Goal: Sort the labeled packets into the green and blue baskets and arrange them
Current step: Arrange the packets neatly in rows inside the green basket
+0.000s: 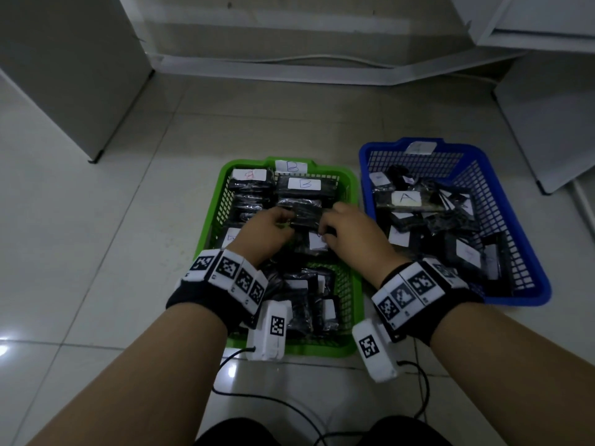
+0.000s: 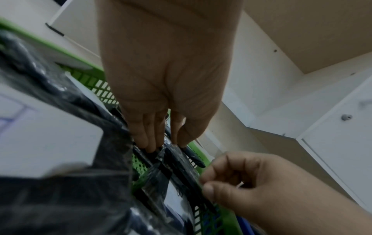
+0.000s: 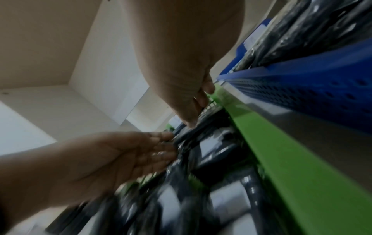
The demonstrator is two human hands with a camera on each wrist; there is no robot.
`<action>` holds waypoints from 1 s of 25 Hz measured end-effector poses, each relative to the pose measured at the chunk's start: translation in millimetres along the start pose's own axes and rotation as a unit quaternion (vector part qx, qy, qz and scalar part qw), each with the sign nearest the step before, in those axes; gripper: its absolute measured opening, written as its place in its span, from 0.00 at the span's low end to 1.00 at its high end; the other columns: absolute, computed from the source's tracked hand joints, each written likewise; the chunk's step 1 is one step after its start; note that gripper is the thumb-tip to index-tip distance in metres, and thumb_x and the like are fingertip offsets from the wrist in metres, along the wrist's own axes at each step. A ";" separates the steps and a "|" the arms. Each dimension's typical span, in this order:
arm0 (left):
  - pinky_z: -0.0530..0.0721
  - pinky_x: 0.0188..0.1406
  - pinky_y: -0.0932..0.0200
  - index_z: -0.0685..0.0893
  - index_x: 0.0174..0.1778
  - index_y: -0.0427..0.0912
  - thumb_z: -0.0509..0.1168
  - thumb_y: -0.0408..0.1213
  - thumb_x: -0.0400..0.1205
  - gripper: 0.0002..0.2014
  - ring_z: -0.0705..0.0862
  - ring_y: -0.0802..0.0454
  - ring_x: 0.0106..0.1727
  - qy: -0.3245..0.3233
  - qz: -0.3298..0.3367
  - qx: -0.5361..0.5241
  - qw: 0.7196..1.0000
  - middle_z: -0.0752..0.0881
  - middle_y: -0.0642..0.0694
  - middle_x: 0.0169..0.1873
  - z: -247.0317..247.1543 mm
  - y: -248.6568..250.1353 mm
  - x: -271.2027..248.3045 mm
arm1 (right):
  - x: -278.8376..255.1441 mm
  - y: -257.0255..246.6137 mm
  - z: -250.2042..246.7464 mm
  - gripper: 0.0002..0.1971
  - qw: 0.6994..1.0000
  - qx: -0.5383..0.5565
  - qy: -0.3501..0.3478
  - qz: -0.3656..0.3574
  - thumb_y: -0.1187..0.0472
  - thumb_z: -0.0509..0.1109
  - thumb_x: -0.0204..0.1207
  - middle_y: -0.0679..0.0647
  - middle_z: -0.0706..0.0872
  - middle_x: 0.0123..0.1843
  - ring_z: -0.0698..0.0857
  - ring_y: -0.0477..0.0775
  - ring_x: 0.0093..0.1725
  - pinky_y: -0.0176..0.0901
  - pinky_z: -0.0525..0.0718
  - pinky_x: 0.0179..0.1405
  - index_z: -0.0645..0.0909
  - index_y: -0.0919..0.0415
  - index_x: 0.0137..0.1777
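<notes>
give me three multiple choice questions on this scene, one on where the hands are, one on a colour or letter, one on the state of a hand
1. Over which basket are both hands working?
A. the green plastic mesh basket
B. the blue plastic mesh basket
C. neither, they rest on the floor

2. Which letter is on the white label on the far rim of the green basket?
A. A
B. B
C. C

3. What is the left hand doing?
A. hanging idle beside the basket
B. holding a black plastic-wrapped packet with its fingertips
C. lying flat on the tiles

Answers:
1 A: the left hand and right hand are both inside the green plastic mesh basket, not the blue plastic mesh basket.
2 B: the white label reads B.
3 B: its fingers close on the black plastic-wrapped packet.
</notes>
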State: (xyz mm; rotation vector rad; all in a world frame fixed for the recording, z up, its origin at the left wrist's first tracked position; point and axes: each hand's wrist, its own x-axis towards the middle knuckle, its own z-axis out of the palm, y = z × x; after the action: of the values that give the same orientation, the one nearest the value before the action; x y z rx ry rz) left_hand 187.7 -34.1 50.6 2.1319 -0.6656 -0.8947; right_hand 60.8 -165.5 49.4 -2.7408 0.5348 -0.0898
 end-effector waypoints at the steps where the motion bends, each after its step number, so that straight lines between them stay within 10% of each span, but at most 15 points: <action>1: 0.84 0.54 0.58 0.80 0.68 0.48 0.65 0.36 0.81 0.18 0.86 0.49 0.53 0.005 0.004 0.015 1.000 0.85 0.45 0.59 -0.6 -1.9 -1.7 | -3.3 -2.2 2.6 0.12 1.000 -0.029 -0.001 -0.001 0.61 0.71 0.74 0.54 0.78 0.56 0.74 0.56 0.61 0.46 0.75 0.54 0.81 0.59 0.57; 5: 0.84 0.50 0.61 0.81 0.67 0.49 0.64 0.35 0.82 0.17 0.86 0.50 0.52 0.000 0.004 -0.012 1.000 0.86 0.46 0.58 3.3 -8.1 -5.5 | 6.5 2.0 5.7 0.24 0.990 -0.134 -0.030 0.018 0.61 0.69 0.74 0.55 0.79 0.64 0.75 0.59 0.65 0.50 0.67 0.66 0.73 0.57 0.71; 13: 0.84 0.57 0.50 0.62 0.77 0.50 0.60 0.33 0.82 0.27 0.85 0.46 0.55 0.025 0.005 -0.048 0.999 0.84 0.47 0.59 4.9 -9.9 2.0 | 27.2 8.4 -9.6 0.16 0.996 0.061 -0.020 0.054 0.69 0.59 0.81 0.61 0.83 0.58 0.79 0.60 0.60 0.41 0.74 0.51 0.79 0.62 0.66; 21: 0.76 0.59 0.63 0.81 0.62 0.47 0.68 0.38 0.78 0.16 0.81 0.51 0.58 0.017 0.064 0.140 0.988 0.79 0.49 0.57 -4.3 -13.6 -9.3 | 19.7 3.9 -5.9 0.08 0.997 -0.005 0.049 0.055 0.63 0.67 0.77 0.57 0.76 0.54 0.74 0.59 0.61 0.48 0.77 0.52 0.78 0.62 0.55; 25: 0.79 0.59 0.56 0.87 0.51 0.58 0.73 0.51 0.73 0.11 0.80 0.54 0.57 -0.077 0.092 0.288 0.950 0.80 0.55 0.52 -12.8 -22.9 -27.1 | -16.0 -22.7 -7.1 0.11 0.967 0.117 -0.212 0.075 0.53 0.69 0.77 0.51 0.85 0.53 0.83 0.54 0.57 0.38 0.76 0.49 0.85 0.55 0.57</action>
State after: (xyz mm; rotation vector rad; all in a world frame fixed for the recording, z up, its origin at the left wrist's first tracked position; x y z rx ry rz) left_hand 184.6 3.5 49.8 2.4568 -1.3159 -0.8357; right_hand 53.1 -142.1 64.0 -2.3802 0.5621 0.4339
